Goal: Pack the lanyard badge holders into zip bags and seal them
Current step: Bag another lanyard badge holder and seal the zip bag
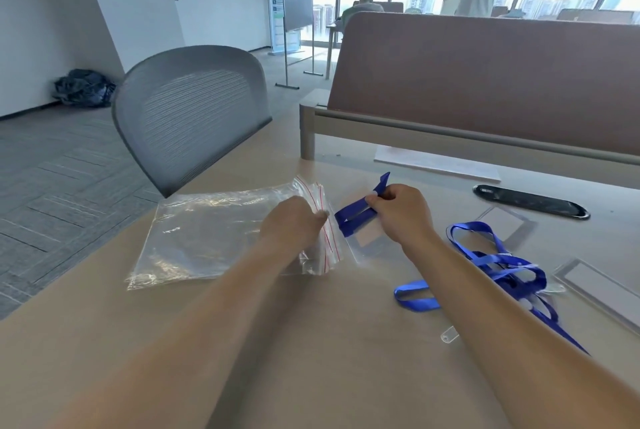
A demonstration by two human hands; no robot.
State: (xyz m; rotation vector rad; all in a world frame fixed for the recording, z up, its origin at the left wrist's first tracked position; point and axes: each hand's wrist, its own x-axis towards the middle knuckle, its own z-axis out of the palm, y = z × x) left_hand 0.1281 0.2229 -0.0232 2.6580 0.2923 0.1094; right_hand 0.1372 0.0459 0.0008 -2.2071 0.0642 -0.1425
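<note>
Our left hand (294, 222) pinches the bag (207, 234) at its mouth on the desk (311, 342). Our right hand (403, 212) pinches the folded lanyard (353, 214), with its holder (369, 238) just beside that mouth.

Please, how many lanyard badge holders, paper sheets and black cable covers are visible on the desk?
Lanyard badge holders: 3, one in the right hand, two lying further right
Paper sheets: 1
Black cable covers: 1
Total: 5

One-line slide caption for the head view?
Left hand pinches the zip bag at its opening; right hand holds a folded blue lanyard badge holder beside it.
</note>
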